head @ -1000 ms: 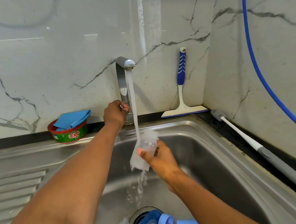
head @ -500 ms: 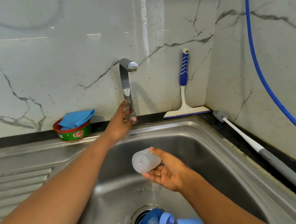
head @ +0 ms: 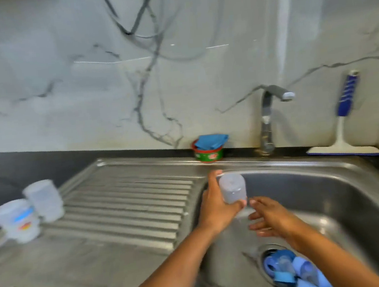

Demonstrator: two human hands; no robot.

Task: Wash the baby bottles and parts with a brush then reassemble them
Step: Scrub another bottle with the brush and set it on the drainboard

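Steel dominates: the sink (head: 343, 188) and its ribbed draining board (head: 125, 206) fill the scene now that the view has swung left since a moment ago. That swing has brought the black worktop (head: 8, 169) and two more bottles into sight. The left hand (head: 215, 207) has come off the tap (head: 267, 121). The bottle (head: 232, 189) has changed hands too: half a second ago it lay in the right palm.

The wall behind is glossy marble with grey veins. The basin is smooth brushed metal and the board is grooved in parallel ridges. At the board's left edge stand the two squat, translucent bottles (head: 43, 200), the nearer one printed in blue and red; blur hides finer detail. A heap of blue rings and clear teats (head: 288, 271) sits over the drain near the basin's front edge.

Over the basin's left edge, the left hand's fingers are curled round the lower part of the frosted, cylindrical bottle, holding it roughly upright. The right hand (head: 270, 218) is just beside it, fingers straight and spread, gripping nothing. I cannot tell whether its fingertips touch the bottle.
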